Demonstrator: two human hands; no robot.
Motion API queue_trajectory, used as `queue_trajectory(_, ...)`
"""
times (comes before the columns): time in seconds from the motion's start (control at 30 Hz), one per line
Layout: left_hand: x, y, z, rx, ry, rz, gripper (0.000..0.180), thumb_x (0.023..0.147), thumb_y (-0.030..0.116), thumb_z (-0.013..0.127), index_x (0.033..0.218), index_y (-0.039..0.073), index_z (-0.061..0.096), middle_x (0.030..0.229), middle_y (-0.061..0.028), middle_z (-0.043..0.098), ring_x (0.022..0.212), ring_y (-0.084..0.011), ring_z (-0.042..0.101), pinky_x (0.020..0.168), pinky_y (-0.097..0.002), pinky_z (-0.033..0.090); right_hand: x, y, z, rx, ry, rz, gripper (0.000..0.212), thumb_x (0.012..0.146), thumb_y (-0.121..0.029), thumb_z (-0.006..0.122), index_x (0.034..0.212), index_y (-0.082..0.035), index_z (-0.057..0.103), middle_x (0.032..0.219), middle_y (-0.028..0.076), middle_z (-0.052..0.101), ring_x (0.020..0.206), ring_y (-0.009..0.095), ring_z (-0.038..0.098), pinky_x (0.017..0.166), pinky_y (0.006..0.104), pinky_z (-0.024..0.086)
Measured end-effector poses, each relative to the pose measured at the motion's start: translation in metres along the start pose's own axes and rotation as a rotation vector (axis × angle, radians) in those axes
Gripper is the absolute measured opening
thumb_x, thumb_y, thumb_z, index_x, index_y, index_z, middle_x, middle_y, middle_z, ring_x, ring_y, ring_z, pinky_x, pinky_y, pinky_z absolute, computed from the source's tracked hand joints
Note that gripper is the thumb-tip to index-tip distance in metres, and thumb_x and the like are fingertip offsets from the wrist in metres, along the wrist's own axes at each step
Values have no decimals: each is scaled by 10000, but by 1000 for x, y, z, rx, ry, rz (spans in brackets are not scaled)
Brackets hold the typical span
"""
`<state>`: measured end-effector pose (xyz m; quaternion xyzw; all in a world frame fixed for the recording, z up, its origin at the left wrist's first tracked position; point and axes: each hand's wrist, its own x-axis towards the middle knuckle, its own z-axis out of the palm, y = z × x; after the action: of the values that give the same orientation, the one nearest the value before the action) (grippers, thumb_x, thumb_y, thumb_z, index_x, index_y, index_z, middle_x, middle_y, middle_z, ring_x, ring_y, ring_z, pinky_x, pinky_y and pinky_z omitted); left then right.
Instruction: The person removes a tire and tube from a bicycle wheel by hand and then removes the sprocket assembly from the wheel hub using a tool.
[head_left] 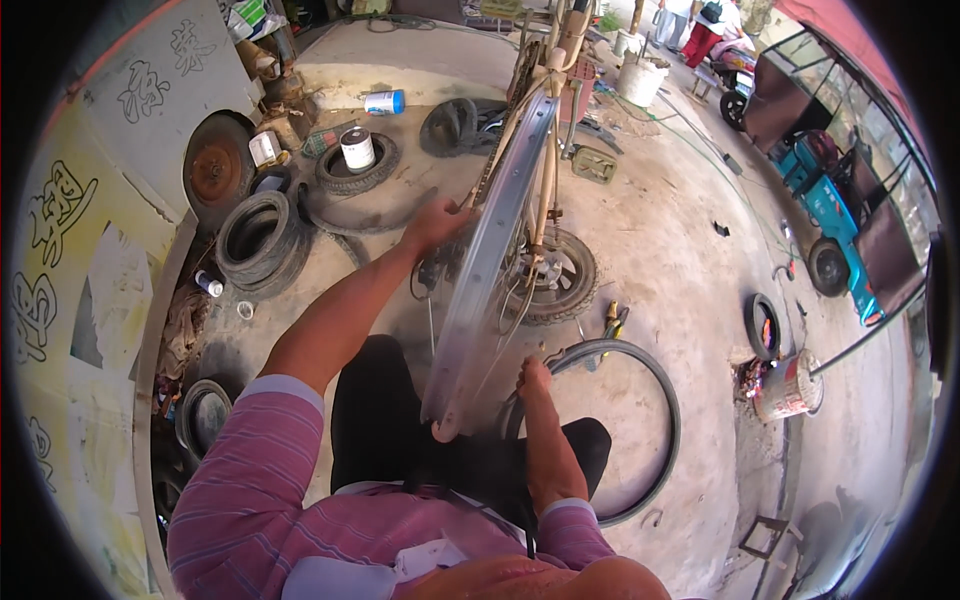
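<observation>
A bare metal bicycle wheel rim (487,240) stands upright before me, seen nearly edge-on, with small holes along its inner channel. Its lower part is smeared, and thin spokes run beside it. Against the rim's left side, my left hand (438,224) has its fingers curled; their tips are partly hidden and I cannot make out what they hold. Lower down, to the right of the wheel, my right hand (535,378) is closed, its contents too small to tell. Beyond the rim rises a beige bicycle frame (548,165). A thin black tyre (676,420) lies on the floor beside my right forearm.
Yellow-handled pliers (615,322) lie past the tyre. Stacked old tyres (262,240), a rusty wheel (218,168) and a white can (357,149) stand to the left. At right are a white bucket (790,388) and a blue three-wheeler (830,215). People (690,30) stand far off.
</observation>
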<state>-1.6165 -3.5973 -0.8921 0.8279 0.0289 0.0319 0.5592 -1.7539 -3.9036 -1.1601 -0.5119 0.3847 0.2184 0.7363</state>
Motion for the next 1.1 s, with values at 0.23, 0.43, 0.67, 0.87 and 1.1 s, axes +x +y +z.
queue_trajectory(0.23,12,-11,1,7,2,96,370,865,344,714,911,-21,675,810,-107,679,732,-164,610,684,-338,498,59,114,-22,-895,246,-367,364,818,-310,672,1003,2,708,934,202,731,901,362,709,809,437,553)
queue_trajectory(0.43,9,-12,-12,65,57,81,402,836,371,723,922,-22,695,820,-131,706,747,-177,643,698,-335,509,12,111,-9,-1019,20,-398,399,811,-355,690,974,7,733,1001,254,720,1005,424,686,881,476,543)
queue_trajectory(0.67,22,-40,-18,-55,47,64,502,874,477,703,928,-23,705,785,-128,711,719,-183,675,681,-334,519,-33,-5,18,-458,25,-619,456,915,-352,634,1175,22,660,979,189,714,844,315,685,745,393,550)
queue_trajectory(0.87,11,3,2,110,2,169,517,854,460,716,891,-56,703,746,-154,709,665,-201,686,647,-353,527,-93,-180,46,-216,-254,-1218,412,895,-153,651,1291,-48,606,1172,87,635,1040,226,635,876,361,516)
queue_trajectory(1.1,-6,30,-2,147,55,49,575,820,512,707,813,-62,699,726,-153,689,654,-202,652,644,-346,509,-127,-216,71,-979,-299,-1501,387,826,-88,657,1211,-58,626,1023,205,670,989,400,658,800,420,533)
